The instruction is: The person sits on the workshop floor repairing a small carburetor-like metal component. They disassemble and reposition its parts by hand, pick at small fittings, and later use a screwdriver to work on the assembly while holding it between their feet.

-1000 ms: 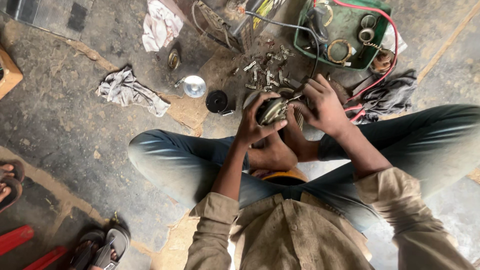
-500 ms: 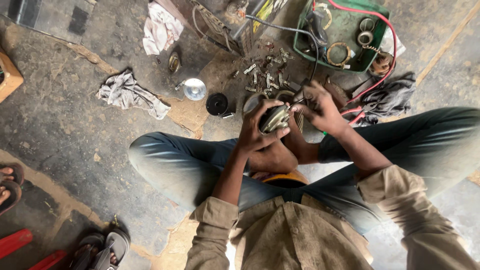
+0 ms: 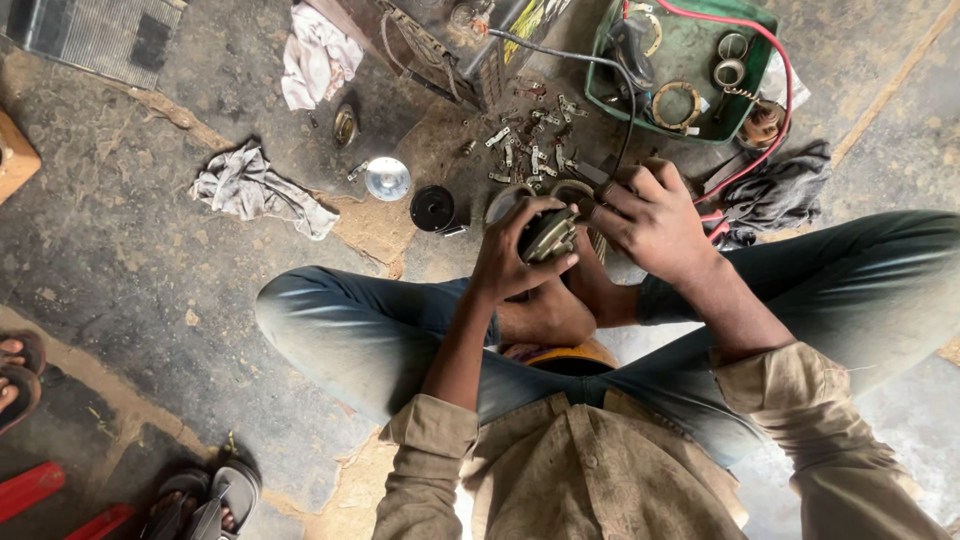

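You sit cross-legged on the concrete floor (image 3: 120,250), both hands raised over your crossed feet.

Your left hand (image 3: 520,250) is wrapped around a round metal part (image 3: 548,236), dark and greasy, fingers (image 3: 545,208) curled over its top and thumb under its lower edge. The fingers are closed and gripping the part.

Your right hand (image 3: 655,220) comes in from the right. Its fingers are bent and pressed against the part's right side, closed on it. What sits under the fingertips is hidden.

The part is held in the air between the two hands, above your feet, just in front of your knees and clear of the floor.

On the floor just beyond your hands: a scatter of small metal bolts and clips (image 3: 530,150). Left of that, a black round cap (image 3: 433,208), and beside it a shiny metal disc (image 3: 387,178).

Further left a crumpled grey rag (image 3: 250,190). A white rag (image 3: 315,55) lies near the top edge.

Top right: a green tray (image 3: 690,55) holding rings and small parts, with a red wire (image 3: 780,90) looping around its right side. A black cable (image 3: 625,110) runs from the tray down toward your hands. A dark cloth (image 3: 780,190) lies right of your right hand.

Lower left: sandalled feet (image 3: 205,500) of other people at the edge.
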Demonstrator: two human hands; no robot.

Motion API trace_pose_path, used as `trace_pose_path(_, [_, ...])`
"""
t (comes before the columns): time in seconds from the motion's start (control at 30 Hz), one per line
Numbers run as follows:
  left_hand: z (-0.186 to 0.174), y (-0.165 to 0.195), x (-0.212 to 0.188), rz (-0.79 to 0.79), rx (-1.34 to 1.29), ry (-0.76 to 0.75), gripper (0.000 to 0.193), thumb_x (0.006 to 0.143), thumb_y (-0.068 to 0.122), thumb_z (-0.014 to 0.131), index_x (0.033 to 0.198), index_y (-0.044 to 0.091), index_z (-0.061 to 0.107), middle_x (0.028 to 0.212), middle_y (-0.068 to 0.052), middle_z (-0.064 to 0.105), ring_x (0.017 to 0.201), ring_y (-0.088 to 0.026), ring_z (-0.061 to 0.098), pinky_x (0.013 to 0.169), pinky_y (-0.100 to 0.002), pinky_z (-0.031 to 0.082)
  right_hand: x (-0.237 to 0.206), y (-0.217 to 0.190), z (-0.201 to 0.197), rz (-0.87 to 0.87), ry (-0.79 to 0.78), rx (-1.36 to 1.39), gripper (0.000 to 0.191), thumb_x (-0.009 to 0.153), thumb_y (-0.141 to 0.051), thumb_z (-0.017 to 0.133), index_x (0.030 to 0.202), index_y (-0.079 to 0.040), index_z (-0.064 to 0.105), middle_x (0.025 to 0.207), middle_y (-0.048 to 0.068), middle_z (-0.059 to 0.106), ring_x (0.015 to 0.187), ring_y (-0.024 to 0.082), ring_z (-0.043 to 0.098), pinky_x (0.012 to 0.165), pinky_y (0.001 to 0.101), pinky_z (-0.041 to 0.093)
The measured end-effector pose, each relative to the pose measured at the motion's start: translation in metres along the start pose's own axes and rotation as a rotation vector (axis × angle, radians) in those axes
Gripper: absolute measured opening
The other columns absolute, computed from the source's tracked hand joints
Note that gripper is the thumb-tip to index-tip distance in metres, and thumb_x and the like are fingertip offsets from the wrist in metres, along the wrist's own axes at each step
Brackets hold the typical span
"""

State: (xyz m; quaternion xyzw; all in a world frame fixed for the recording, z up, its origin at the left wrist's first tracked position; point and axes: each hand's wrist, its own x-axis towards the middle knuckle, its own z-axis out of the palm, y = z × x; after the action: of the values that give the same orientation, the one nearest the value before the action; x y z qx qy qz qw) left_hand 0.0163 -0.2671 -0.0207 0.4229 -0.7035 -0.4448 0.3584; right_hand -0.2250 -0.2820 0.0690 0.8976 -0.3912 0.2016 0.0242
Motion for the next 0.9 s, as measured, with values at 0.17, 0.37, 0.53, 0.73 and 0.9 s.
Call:
trace_pose_path(0.17, [0.001, 0.002, 0.001, 0.058, 0.050, 0.039, 0.069, 0.081, 0.057, 0.078, 0.132, 0.014, 0.059, 0.116, -0.010, 0.070, 0.100, -0.025, 0.075, 0.084, -0.040, 0.065, -0.011, 0.008, 0.034, 0.233, -0.080, 0.338, 0.024, 0.086, -0.023, 0.079, 0.102, -0.007, 0.073, 0.094, 0.008, 0.063, 0.089, 0.028, 0.054, 0.089, 0.0448, 0.044])
trace_pose_path(0.37, [-0.002, 0.010, -0.001, 0.015, -0.170, 0.046, 0.070, 0.082, 0.051, 0.082, 0.135, 0.011, 0.060, 0.121, -0.013, 0.070, 0.105, -0.028, 0.075, 0.089, -0.041, 0.066, -0.020, 0.014, 0.061, 0.393, -0.048, 0.788, 0.023, 0.094, -0.022, 0.075, 0.102, -0.003, 0.065, 0.091, 0.012, 0.061, 0.089, 0.029, 0.055, 0.090, 0.0442, 0.045])
trace_pose_path(0.53, [-0.006, 0.005, 0.002, 0.019, -0.098, 0.040, 0.072, 0.081, 0.053, 0.082, 0.136, 0.012, 0.060, 0.124, -0.013, 0.070, 0.109, -0.028, 0.074, 0.093, -0.042, 0.064, -0.011, 0.007, 0.032, 0.277, -0.003, 0.302, 0.031, 0.090, -0.027, 0.078, 0.106, -0.003, 0.067, 0.100, 0.013, 0.064, 0.095, 0.036, 0.051, 0.084, 0.0457, 0.042])
trace_pose_path(0.73, [-0.001, -0.005, -0.001, -0.022, -0.009, -0.021, 0.075, 0.078, 0.060, 0.079, 0.134, 0.014, 0.059, 0.120, -0.010, 0.073, 0.102, -0.026, 0.077, 0.086, -0.039, 0.066, 0.001, 0.003, 0.005, 0.033, -0.072, 0.033, 0.024, 0.086, -0.034, 0.077, 0.102, -0.016, 0.075, 0.106, -0.005, 0.070, 0.092, 0.022, 0.052, 0.081, 0.0400, 0.043])
trace_pose_path(0.9, [-0.002, -0.009, -0.003, -0.075, 0.062, -0.068, 0.079, 0.075, 0.062, 0.080, 0.135, 0.014, 0.060, 0.118, -0.010, 0.074, 0.099, -0.025, 0.077, 0.084, -0.040, 0.066, 0.010, 0.007, -0.001, -0.150, -0.140, -0.169, 0.026, 0.079, -0.029, 0.072, 0.103, -0.021, 0.079, 0.104, -0.009, 0.070, 0.107, 0.014, 0.057, 0.082, 0.0327, 0.042])
